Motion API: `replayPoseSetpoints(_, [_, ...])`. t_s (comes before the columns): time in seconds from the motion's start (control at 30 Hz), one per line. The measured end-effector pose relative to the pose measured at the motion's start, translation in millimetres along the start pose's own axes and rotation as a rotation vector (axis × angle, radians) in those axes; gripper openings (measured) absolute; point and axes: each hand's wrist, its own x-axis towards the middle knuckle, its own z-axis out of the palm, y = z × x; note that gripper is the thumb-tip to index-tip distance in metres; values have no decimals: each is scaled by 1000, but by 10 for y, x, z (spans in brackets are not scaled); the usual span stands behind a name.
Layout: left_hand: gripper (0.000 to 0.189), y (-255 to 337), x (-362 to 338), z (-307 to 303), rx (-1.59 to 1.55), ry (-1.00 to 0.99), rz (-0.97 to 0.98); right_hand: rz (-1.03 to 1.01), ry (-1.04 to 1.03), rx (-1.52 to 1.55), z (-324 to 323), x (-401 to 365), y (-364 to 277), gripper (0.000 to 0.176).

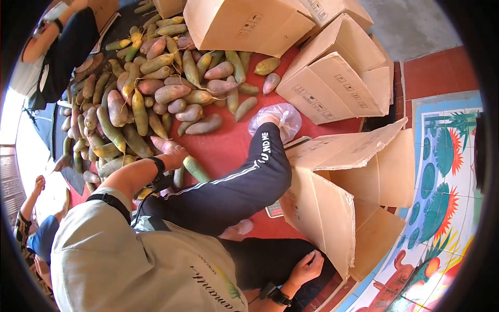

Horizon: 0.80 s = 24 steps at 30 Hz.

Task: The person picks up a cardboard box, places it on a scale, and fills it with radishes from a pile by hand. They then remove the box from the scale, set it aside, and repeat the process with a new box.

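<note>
My left hand (175, 154) reaches to the near edge of a heap of long green and pinkish radishes (171, 93). Its fingers are closed about a pinkish radish (160, 142), partly hidden by the hand. A single green radish (196, 169) lies beside my wrist, close to my striped trouser leg. Over my other leg, my right hand (306, 267) rests with curled fingers and nothing visible in them, near an open cardboard box (332, 208). Both wrists carry black straps.
More open cardboard boxes (332, 78) stand at the top, on the red floor mat (213, 140). My foot wears a clear plastic cover (288, 122). A device with buttons (274, 209) sits by the near box. Other people sit at the left. Painted tiles (442, 182) line the right.
</note>
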Motion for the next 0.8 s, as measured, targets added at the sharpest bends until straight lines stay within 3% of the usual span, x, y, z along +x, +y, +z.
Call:
replayPoseSetpoints(0.1, [38,101,64,-36,55,-116,83,22,-18,-6,-11,-3,-14,10])
replayPoseSetpoints(0.17, [42,62,182,197,86,-87,92,11,-25,-20,-26,15,-41,10])
replayPoseSetpoints(0.43, [50,134,272,113,20,-162,-24,3,-43,-28,6,43,-35,10])
replayPoseSetpoints(0.67, [41,242,271,63,262,-213,3,-14,-31,-17,24,51,-30,9])
replayPoseSetpoints(0.8, [41,233,218,39,267,-190,123,-15,-23,-11,-4,86,-92,9])
